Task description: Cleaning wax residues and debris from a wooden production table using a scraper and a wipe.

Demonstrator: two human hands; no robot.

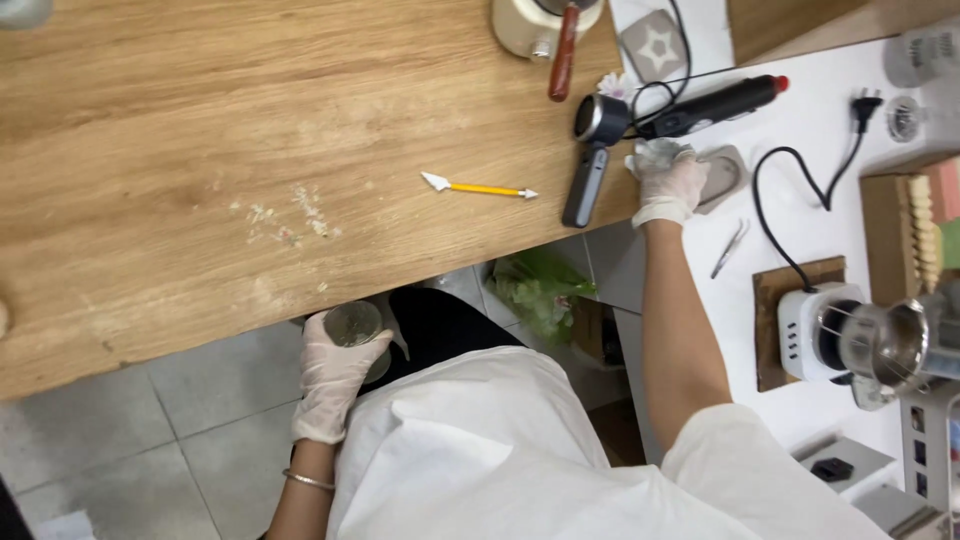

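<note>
My left hand (335,378), in a white glove, holds a small clear glass jar (355,325) just below the near edge of the wooden table (200,150). My right hand (665,180), also gloved, rests on a small grey mould tray (722,178) at the seam between the wooden table and a white table (830,120). A black glue gun (712,106) and a black handheld tool with a round head (592,150) lie right beside that hand.
A yellow stick tool with white tips (480,187) and scattered crumbs (290,215) lie on the wood. A cream pot (535,25), metal tweezers (730,247), a small electric heater (815,335) with a metal pot (895,345), and a green bag (540,290) under the table.
</note>
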